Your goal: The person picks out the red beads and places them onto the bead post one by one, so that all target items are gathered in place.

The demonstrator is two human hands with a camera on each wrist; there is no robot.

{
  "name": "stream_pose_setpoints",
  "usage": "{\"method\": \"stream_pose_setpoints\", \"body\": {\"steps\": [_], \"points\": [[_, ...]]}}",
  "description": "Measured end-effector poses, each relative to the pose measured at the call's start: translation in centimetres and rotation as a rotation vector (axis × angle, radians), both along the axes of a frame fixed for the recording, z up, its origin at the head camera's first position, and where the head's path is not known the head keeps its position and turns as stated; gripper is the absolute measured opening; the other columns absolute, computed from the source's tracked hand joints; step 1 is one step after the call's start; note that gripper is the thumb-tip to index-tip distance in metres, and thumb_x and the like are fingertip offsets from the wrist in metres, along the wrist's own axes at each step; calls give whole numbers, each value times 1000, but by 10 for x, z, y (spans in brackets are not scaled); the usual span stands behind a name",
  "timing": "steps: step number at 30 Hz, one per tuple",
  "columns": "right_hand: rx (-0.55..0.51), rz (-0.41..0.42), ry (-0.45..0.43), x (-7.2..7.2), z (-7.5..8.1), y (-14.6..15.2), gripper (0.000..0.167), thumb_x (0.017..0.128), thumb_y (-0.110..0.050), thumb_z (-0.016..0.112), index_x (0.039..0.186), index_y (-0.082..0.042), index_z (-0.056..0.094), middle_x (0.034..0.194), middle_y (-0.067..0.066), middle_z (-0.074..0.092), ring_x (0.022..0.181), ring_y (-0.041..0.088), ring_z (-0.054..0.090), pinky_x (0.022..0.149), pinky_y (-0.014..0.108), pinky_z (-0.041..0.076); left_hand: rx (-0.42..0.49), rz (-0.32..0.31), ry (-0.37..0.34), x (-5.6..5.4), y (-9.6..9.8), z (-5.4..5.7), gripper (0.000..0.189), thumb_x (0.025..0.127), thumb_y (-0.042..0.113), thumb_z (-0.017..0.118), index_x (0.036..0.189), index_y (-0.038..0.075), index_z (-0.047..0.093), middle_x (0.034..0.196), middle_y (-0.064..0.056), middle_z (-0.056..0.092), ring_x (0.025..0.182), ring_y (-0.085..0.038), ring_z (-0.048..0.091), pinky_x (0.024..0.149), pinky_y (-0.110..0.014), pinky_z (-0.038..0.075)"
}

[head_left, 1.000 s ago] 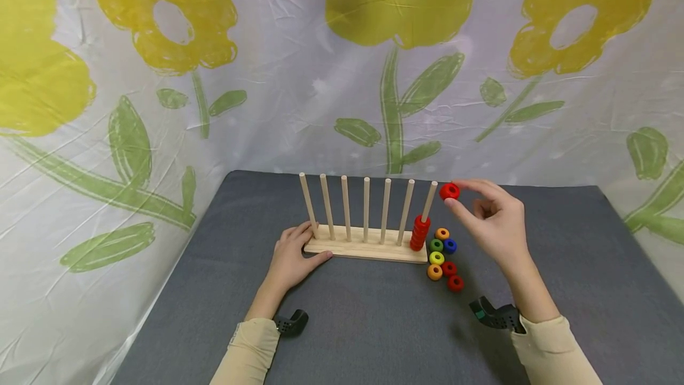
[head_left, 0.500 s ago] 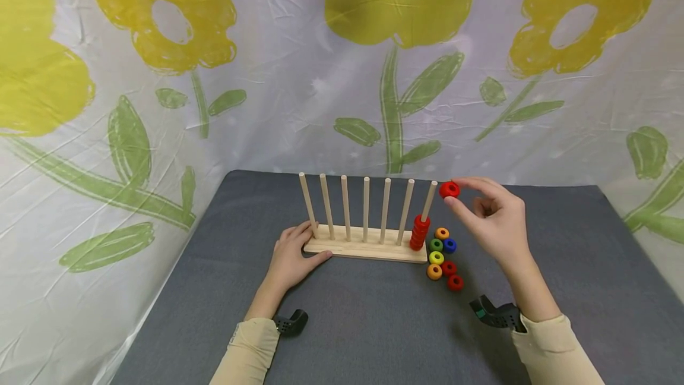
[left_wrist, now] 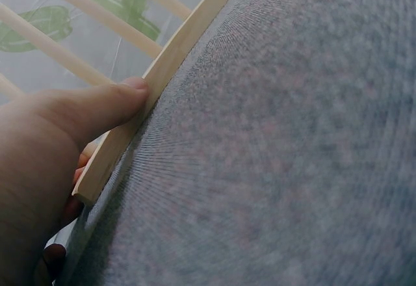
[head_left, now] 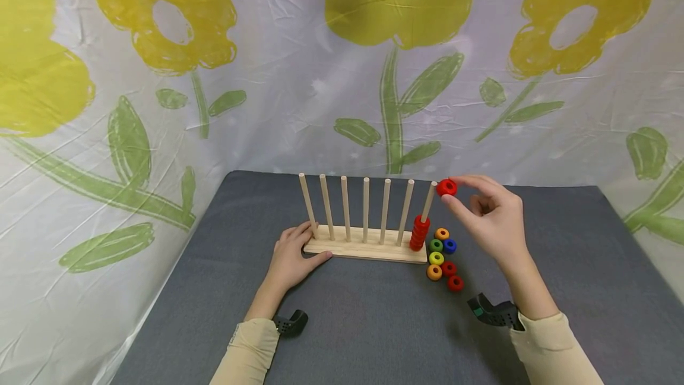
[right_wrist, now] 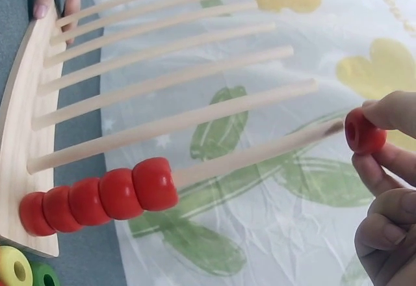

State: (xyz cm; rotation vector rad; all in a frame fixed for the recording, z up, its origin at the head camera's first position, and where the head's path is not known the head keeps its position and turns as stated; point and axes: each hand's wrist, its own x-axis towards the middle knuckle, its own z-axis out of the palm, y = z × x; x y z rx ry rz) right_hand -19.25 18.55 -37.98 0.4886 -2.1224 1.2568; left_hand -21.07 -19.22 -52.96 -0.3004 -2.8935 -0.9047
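Observation:
My right hand pinches a red bead between thumb and forefinger, right beside the tip of the rightmost peg. The right wrist view has that bead with its hole facing the peg's end, a small gap apart. Several red beads are stacked low on this same peg. At the other end of the wooden peg stand, my left hand grips the base, thumb along the front edge. In the left wrist view the thumb presses the base's side; its other fingers are mostly hidden behind it.
Loose beads lie on the grey cloth right of the stand: orange, green, blue, yellow and red among them. The other upright pegs carry no beads. A flower-printed curtain hangs behind the table.
My right hand has shifted slightly left with the red bead, bringing it closer to the rightmost peg's tip. The left hand and the stand have stayed put.

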Motion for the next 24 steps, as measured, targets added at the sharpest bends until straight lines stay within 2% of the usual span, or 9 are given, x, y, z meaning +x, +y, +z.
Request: {"method": "stream_pose_setpoints", "body": {"steps": [17, 24], "points": [[5, 19, -25, -5, 4, -4, 33, 88, 4, 84, 119, -7, 81, 97, -12, 64, 43, 7, 27, 42, 28, 24, 0, 3, 29, -1, 0, -1, 76, 93, 48, 81, 155, 10, 57, 163, -14, 48, 147, -44, 41, 113, -68, 34], [-33, 35, -51, -10, 3, -6, 34, 87, 4, 84, 119, -6, 80, 97, -13, 63, 43, 7, 27, 42, 28, 23, 3, 1, 20, 0, 0, 0, 73, 93, 48, 81, 152, 10, 60, 163, -14, 48, 148, -44, 40, 114, -68, 34]]}}
